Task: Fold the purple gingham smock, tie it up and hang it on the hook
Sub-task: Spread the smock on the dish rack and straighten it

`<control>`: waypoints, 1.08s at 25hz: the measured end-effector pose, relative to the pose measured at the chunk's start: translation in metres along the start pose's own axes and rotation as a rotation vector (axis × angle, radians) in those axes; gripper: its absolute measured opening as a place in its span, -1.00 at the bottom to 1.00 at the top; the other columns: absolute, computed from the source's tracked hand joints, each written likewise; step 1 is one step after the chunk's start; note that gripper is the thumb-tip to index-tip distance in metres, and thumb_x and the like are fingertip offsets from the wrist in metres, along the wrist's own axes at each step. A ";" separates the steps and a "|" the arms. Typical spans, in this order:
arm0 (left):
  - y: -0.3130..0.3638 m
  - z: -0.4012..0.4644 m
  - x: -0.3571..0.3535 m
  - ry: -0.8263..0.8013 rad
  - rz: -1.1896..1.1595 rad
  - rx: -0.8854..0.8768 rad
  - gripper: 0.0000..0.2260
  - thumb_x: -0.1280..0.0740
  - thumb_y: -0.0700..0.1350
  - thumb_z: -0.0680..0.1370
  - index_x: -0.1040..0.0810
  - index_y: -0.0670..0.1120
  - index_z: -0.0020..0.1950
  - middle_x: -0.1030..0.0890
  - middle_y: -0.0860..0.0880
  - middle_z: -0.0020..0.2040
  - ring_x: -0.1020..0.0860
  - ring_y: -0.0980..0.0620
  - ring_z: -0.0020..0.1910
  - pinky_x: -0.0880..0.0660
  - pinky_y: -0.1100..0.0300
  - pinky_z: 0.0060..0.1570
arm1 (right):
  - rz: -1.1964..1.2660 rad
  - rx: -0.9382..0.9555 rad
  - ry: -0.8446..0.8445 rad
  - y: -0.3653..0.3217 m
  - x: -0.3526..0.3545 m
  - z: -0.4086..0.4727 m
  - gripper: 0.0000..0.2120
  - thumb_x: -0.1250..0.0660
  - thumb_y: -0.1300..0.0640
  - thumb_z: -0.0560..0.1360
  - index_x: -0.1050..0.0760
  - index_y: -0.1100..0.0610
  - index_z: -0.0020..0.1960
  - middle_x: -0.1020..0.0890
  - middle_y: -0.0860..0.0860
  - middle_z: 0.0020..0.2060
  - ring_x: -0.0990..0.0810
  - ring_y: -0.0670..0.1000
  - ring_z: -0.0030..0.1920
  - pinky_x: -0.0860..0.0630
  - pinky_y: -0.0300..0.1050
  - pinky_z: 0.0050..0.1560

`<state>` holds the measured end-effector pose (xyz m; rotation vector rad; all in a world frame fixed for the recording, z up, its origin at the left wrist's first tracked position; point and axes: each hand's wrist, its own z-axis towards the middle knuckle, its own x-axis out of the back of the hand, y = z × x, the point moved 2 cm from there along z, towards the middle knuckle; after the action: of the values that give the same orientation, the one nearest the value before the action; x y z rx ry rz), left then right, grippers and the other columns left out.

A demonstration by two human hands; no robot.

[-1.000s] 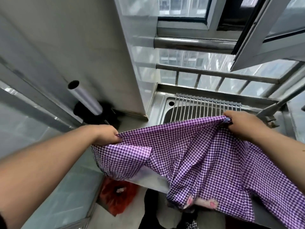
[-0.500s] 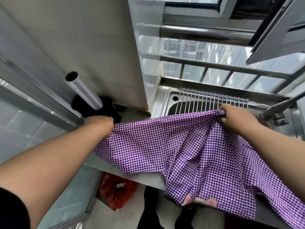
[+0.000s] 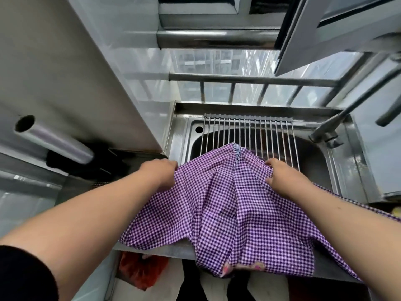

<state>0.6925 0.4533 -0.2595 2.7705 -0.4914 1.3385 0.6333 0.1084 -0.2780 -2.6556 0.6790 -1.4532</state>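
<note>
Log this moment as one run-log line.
stage: folding | left hand: grips smock edge | right hand: grips smock | smock: draped over sink front edge | tied: no

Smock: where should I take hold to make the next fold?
Pinch the loose bottom hem of the smock where it hangs over the counter edge, coming from below and the near side. Both hands, left hand and right hand, already hold the top, so the hem hangs free.

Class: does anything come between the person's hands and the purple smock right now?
No. The left hand and right hand both already grip the smock directly, one on each side of its upper edge, over the sink. The hook is not in view.
</note>
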 end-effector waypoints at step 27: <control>0.073 0.123 0.000 -0.032 -0.275 0.115 -0.50 -0.24 0.18 0.59 -0.28 0.15 0.52 -0.61 -0.02 0.28 -0.50 -0.13 0.30 -0.37 -0.16 0.30 | -0.062 0.040 0.095 0.008 -0.006 0.059 -0.70 -0.45 -0.10 0.56 -0.49 -0.07 0.23 -0.53 -0.05 0.15 -0.57 0.01 0.15 -0.51 0.03 0.26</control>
<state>0.7646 0.3648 -0.3456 2.8207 -0.0307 1.2984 0.6755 0.0933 -0.3183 -2.6142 0.5720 -1.5994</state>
